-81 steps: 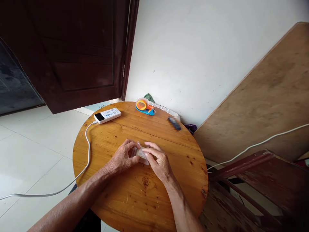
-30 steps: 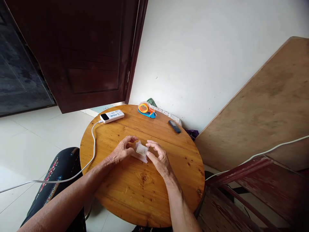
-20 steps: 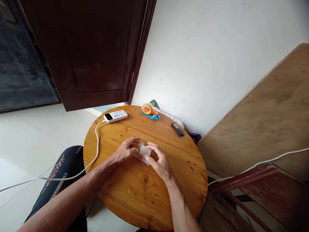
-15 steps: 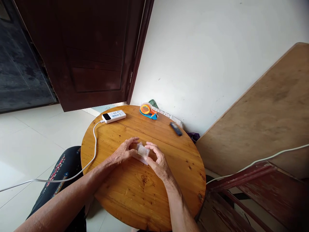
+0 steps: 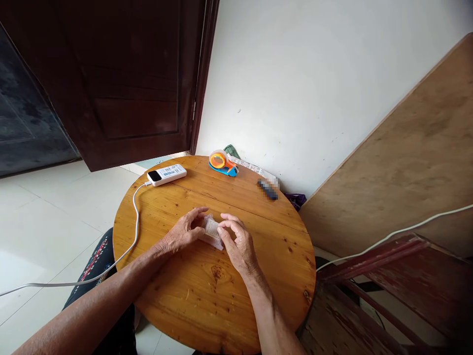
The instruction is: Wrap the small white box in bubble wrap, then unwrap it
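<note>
A small clear packet [image 5: 212, 230] is pinched between the fingertips of the left hand [image 5: 181, 235] and the right hand [image 5: 236, 244], near the centre of the round wooden table [image 5: 207, 296]. Judging by this, handling is underway, the packet not yet set down. At twelve o'clock a tape dispenser [image 5: 220, 162] lies; at eleven, a white charging device [image 5: 166, 174].

We see right hand [image 5: 238, 241] fingers now closed onto clear packet [image 5: 212, 230]; approx. 1 s ago they were spread apart.
</note>
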The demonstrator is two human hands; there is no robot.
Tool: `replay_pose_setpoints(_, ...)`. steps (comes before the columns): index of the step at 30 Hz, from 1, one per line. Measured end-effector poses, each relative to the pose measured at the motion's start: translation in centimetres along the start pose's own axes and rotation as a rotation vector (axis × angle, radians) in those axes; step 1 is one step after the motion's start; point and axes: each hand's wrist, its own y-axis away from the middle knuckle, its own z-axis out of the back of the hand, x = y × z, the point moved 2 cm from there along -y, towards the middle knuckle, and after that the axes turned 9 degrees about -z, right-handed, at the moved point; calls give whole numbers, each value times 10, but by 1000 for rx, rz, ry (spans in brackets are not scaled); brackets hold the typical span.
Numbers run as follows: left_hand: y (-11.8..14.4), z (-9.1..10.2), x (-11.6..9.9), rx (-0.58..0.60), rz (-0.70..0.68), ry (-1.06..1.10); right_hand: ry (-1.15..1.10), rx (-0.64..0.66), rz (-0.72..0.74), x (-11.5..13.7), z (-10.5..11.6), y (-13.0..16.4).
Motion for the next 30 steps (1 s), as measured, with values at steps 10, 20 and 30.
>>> replay_pose_setpoints(10, -1, -4, 0, -13, 36, 49, -33, 85, -54, -1, 8, 0)
replay_pose_setpoints(20, 2, -3, -9, -9, 29, -33, 15, 149, 8, 1, 2, 3)
replay_pose_setpoints(30, 7, -6, -18, 48, -176, -171, -85, 92, -32, 3, 5, 3)
